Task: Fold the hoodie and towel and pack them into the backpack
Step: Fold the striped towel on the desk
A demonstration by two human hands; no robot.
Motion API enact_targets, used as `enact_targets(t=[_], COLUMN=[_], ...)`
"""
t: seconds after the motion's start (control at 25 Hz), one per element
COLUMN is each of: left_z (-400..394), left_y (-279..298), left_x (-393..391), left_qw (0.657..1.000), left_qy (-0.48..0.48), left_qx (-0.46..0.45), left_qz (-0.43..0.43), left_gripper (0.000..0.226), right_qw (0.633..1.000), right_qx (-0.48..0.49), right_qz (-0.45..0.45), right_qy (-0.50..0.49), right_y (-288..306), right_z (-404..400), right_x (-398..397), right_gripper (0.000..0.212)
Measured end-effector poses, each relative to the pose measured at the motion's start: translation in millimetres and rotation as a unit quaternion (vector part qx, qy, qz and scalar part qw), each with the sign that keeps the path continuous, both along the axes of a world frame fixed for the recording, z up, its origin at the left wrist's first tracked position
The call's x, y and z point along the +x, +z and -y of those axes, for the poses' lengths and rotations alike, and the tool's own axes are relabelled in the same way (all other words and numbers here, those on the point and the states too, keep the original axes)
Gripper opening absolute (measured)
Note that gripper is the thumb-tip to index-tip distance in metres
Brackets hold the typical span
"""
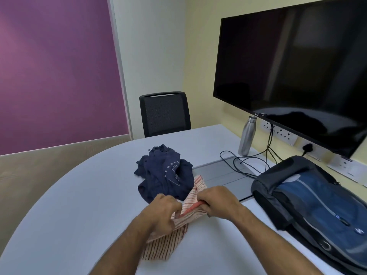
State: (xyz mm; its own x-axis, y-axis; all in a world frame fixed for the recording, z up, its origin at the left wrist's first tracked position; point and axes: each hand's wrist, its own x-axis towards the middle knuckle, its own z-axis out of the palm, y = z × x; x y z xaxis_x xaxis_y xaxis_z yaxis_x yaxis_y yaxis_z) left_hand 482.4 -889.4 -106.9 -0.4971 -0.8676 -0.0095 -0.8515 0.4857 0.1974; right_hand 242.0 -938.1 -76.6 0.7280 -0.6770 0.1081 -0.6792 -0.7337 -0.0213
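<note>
- Both hands grasp the red-and-white striped towel (168, 243) near the front of the white table (79, 195): the left hand (162, 211) clenches one bunched edge, the right hand (218, 203) pinches the red hem.
- The crumpled navy hoodie (164, 173) lies just behind, touching the towel.
- The blue-and-black backpack (317, 205) lies flat at right, well apart.
</note>
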Motion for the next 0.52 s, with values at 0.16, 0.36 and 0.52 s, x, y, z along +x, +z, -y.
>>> enact_targets(t=[0.16,0.36,0.52], left_z=[-32.1,-53.9,-72.7], left_y=[-34.4,-59.1,-76.3], left_x=[-20.2,-25.4,-7.2], left_qw=[0.972,0.984,0.976], left_qy=[0.055,0.075,0.128], left_qx=[0.16,0.15,0.118], left_qz=[-0.165,-0.053,0.127], left_gripper=[0.04,0.023,0.022], right_qw=[1.0,0.999,0.994], right_qx=[0.01,0.016,0.047], right_qz=[-0.021,-0.044,-0.095], right_qy=[-0.01,-0.021,-0.019], right_y=[-29.3,-49.5,-65.5], right_z=[-25.4,-31.4,-32.8], right_x=[4.7,-10.0,-40.6], right_gripper=[0.02,0.024,0.029])
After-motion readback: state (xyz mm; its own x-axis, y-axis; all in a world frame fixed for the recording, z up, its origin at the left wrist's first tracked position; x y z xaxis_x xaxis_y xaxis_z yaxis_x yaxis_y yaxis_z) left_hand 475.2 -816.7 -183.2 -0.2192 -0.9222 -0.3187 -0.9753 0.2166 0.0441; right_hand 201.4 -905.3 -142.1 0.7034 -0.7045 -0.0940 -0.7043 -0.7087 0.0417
